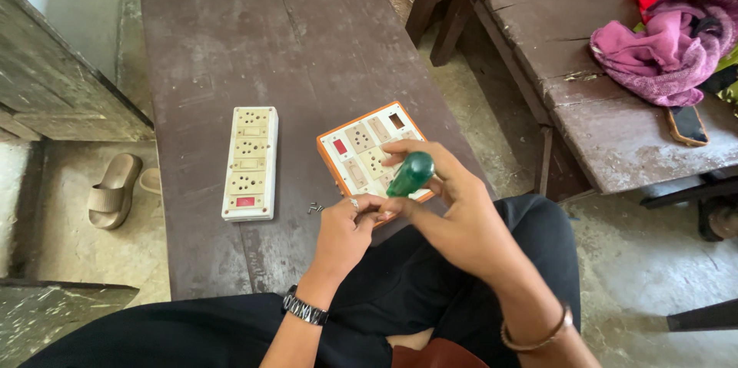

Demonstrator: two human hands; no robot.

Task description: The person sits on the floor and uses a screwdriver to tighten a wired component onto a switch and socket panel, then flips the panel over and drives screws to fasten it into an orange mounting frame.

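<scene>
An orange-framed switchboard (361, 145) with cream sockets and a red switch lies on the dark wooden bench (254, 37) in front of me. My right hand (453, 206) grips a green-handled screwdriver (410, 174) over the board's near edge. My left hand (346, 226) pinches at the board's near corner, right beside the screwdriver's tip; what its fingers hold is too small to tell. A long white extension board (250, 163) with several sockets lies to the left. A few small screws (314, 207) sit between the two boards.
A second wooden bench (615, 129) on the right carries red and purple clothes (669, 37) and a dark flat object (686, 125). Beige sandals (114, 189) lie on the floor at left, beside a wooden plank wall. My black-clad legs fill the bottom.
</scene>
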